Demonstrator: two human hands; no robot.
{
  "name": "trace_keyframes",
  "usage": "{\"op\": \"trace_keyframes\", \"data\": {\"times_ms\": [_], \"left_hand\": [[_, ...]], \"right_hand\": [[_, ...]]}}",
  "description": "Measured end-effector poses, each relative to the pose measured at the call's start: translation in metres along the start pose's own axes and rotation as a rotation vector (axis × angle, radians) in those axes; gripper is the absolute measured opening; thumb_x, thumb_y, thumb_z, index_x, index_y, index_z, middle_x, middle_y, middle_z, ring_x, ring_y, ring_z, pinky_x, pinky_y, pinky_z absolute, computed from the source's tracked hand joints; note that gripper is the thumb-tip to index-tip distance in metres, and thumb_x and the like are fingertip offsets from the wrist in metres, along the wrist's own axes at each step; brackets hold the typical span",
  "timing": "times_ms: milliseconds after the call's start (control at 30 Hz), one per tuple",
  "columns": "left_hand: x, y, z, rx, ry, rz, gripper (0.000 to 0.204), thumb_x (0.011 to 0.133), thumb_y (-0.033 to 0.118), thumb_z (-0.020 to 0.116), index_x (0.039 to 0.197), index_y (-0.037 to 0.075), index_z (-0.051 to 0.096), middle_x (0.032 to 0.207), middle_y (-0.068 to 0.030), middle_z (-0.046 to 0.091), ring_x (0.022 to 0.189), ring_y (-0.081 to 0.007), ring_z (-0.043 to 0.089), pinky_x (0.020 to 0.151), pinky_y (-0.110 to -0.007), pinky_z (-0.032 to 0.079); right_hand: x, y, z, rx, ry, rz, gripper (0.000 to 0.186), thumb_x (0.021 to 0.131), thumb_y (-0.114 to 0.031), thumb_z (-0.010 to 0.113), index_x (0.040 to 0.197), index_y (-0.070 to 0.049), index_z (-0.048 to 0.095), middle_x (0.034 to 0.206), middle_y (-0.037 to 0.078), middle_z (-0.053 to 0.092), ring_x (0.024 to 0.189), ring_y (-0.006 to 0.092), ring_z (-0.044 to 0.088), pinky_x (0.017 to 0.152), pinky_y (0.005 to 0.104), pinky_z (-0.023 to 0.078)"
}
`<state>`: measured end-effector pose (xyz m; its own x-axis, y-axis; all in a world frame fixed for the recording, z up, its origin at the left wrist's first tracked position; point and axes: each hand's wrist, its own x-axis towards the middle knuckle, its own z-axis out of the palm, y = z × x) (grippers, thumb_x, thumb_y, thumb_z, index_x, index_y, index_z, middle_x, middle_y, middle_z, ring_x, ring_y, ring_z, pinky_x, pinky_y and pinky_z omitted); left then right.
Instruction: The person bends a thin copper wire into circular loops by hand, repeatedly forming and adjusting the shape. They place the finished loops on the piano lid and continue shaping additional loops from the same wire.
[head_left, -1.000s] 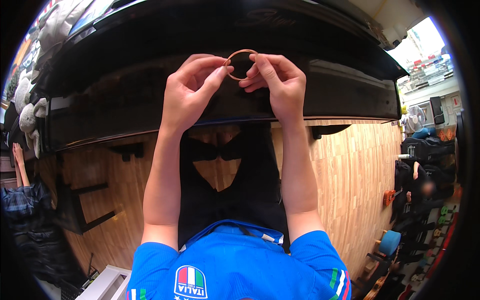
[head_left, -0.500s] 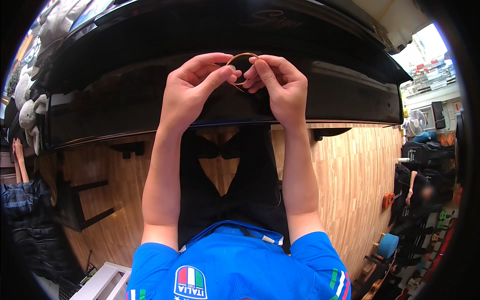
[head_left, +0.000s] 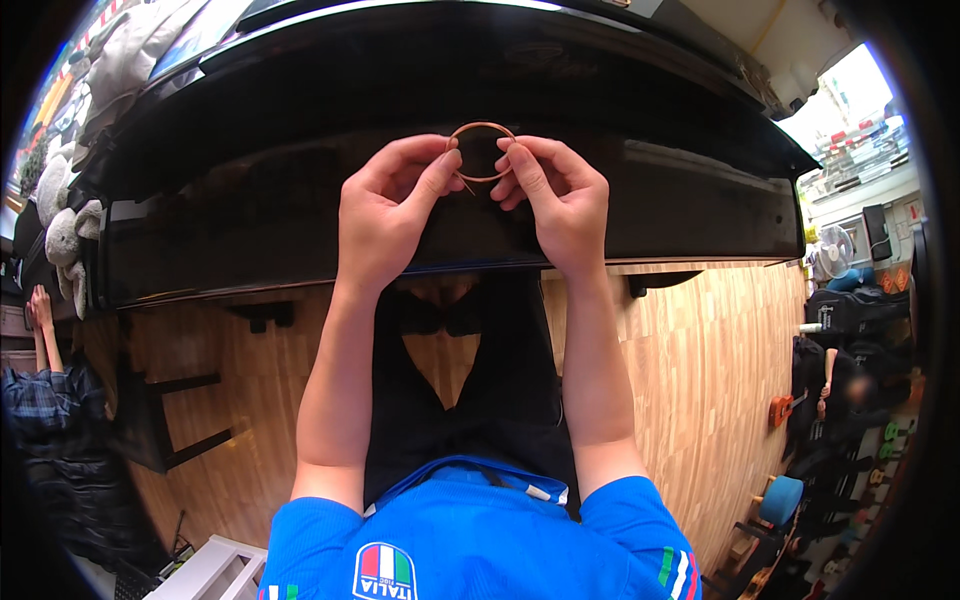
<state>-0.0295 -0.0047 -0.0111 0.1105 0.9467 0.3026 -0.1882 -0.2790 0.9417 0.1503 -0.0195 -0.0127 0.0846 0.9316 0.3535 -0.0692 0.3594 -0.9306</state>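
Between my two hands is a coil of thin copper-coloured wire, bent into a round loop with a short loose end sticking out low by the left fingers. My left hand pinches the loop's left side between thumb and fingers. On the opposite side, my right hand grips it with thumb and index finger, the other fingers curled beneath. Both hands hold the coil up in front of a glossy black upright piano, whose keyboard is not visible.
Wooden floor shows below the piano. Grey plush toys sit at the left, near another person's hands. At the right are another seated person, a small orange-brown ukulele, a blue round stool and a fan.
The loop has opened into a rounder, fuller ring. Both hands sit slightly lower in the view, and the left fingers have shifted along the wire, near its loose end.
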Motion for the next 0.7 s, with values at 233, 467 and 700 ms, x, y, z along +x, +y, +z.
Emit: {"op": "trace_keyframes", "data": {"times_ms": [233, 467, 700], "left_hand": [[0.001, 0.004, 0.003, 0.048, 0.075, 0.019, 0.023, 0.096, 0.011, 0.067, 0.113, -0.004, 0.068, 0.100, -0.0102, 0.072, 0.087, -0.0151, 0.070, 0.081, -0.027, 0.056], [0.016, 0.018, -0.006, -0.045, 0.112, 0.016, 0.028, 0.097, 0.017, 0.067, 0.115, -0.004, 0.068, 0.095, -0.0077, 0.071, 0.082, -0.0132, 0.067, 0.078, -0.027, 0.055], [0.156, 0.088, -0.046, 0.455, 0.111, 0.260, 0.033, 0.095, 0.030, 0.069, 0.115, 0.004, 0.074, 0.104, -0.0062, 0.074, 0.094, -0.0133, 0.070, 0.084, -0.025, 0.051]], "right_hand": [[0.003, -0.003, -0.002, 0.099, 0.103, -0.001, 0.026, 0.101, -0.021, 0.061, 0.115, 0.001, 0.066, 0.085, 0.007, 0.068, 0.067, 0.0109, 0.065, 0.059, 0.0231, 0.053], [0.005, -0.002, 0.000, 0.137, 0.131, 0.004, 0.022, 0.100, -0.016, 0.061, 0.113, 0.001, 0.067, 0.081, 0.005, 0.066, 0.062, 0.0094, 0.063, 0.056, 0.0224, 0.052], [0.004, -0.003, -0.004, 0.121, 0.145, -0.007, 0.020, 0.100, -0.014, 0.062, 0.111, 0.002, 0.067, 0.080, 0.005, 0.066, 0.060, 0.0089, 0.062, 0.054, 0.0218, 0.051]]}}
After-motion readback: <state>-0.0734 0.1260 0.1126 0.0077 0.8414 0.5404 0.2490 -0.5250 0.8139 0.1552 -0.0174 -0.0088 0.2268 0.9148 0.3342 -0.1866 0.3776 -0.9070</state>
